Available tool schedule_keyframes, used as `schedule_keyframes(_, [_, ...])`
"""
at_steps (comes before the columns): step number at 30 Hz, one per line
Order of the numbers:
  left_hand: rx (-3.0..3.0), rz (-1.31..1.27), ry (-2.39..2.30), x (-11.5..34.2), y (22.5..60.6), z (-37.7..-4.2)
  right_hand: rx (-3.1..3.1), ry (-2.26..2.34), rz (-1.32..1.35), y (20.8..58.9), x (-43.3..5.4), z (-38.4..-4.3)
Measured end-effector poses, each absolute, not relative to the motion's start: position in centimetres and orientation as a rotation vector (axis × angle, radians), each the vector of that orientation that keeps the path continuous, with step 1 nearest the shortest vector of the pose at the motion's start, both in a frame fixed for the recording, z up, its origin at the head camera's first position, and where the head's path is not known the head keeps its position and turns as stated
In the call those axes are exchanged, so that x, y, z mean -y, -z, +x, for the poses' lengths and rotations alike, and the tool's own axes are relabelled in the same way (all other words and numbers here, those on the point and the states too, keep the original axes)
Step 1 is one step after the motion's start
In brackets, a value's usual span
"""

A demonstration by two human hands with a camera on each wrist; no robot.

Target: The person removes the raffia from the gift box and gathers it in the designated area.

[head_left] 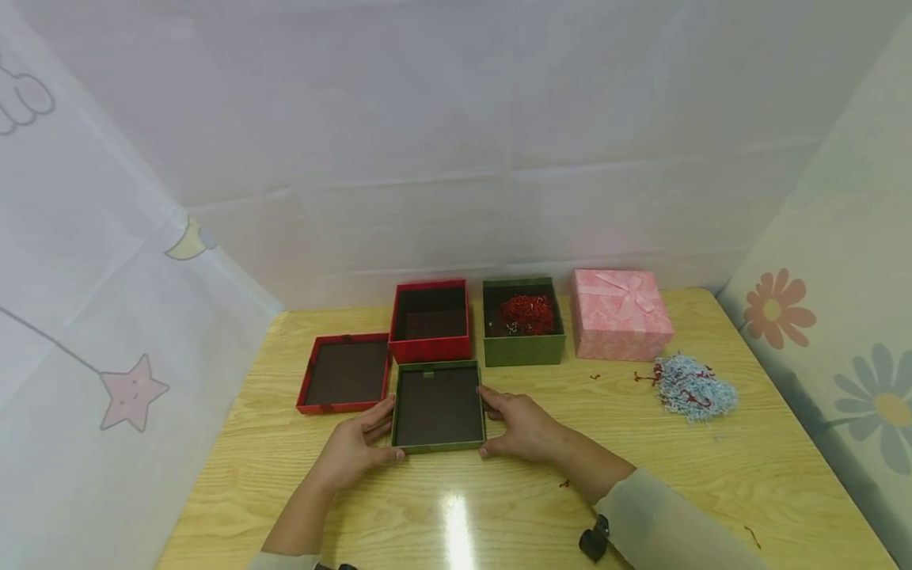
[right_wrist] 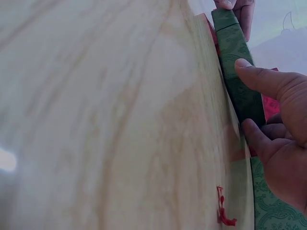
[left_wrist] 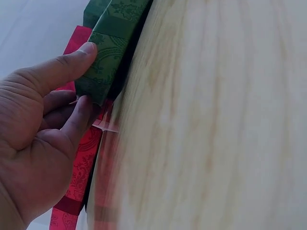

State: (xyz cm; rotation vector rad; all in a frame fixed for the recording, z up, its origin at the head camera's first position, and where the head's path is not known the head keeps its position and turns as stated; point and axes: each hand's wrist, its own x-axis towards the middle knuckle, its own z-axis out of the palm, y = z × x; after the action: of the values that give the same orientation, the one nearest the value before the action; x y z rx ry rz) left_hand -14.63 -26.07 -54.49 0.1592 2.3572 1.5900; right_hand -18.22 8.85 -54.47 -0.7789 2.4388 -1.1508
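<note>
A shallow green box lid [head_left: 438, 408] lies inside-up near the middle of the table, its dark inner face showing. My left hand [head_left: 352, 453] holds its left side, thumb at the front corner. On the opposite side my right hand [head_left: 523, 427] grips the lid, thumb at the front edge and fingers along the side. In the left wrist view, the patterned green wall of the lid [left_wrist: 110, 60] sits between thumb and fingers. The right wrist view shows the right thumb against the front wall of the lid [right_wrist: 237, 72].
Behind the lid stand an open red box [head_left: 431, 350], an open green box [head_left: 523, 351] holding red paper shreds, and a closed pink gift box [head_left: 620, 317]. A red lid [head_left: 349, 372] lies at left. Light-blue shreds [head_left: 691, 388] are piled at right, with red scraps about.
</note>
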Motion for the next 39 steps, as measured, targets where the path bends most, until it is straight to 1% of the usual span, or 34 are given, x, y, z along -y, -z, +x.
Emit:
schedule_keyframes(6, [-2.393, 0.159, -1.555, 26.3, 54.1, -14.6, -2.438, 1.142, -0.782, 54.2, -9.1, -18.1])
schedule_keyframes(11, [-2.459, 0.189, -1.520, 26.3, 53.3, -14.7, -2.428, 1.175, -0.728, 54.0, -9.5, -18.2])
schedule_keyframes(17, [-2.488, 0.289, -1.579, 26.1, 52.2, -14.8, -2.462, 1.193, -0.756, 53.2, -10.0, -18.2])
schedule_keyframes(23, [-2.568, 0.311, -1.591, 25.9, 51.4, -15.0, -2.548, 1.182, -0.799, 52.5, -10.7, -18.6])
schedule_keyframes(29, [-2.708, 0.373, -1.540, 25.1, 50.9, -15.6, -2.550, 1.251, -0.820, 51.7, -11.5, -18.9])
schedule_keyframes(39, [-2.704, 0.496, -1.602, 23.4, 50.3, -16.6, -2.585, 1.353, -0.801, 50.4, -12.4, -19.3])
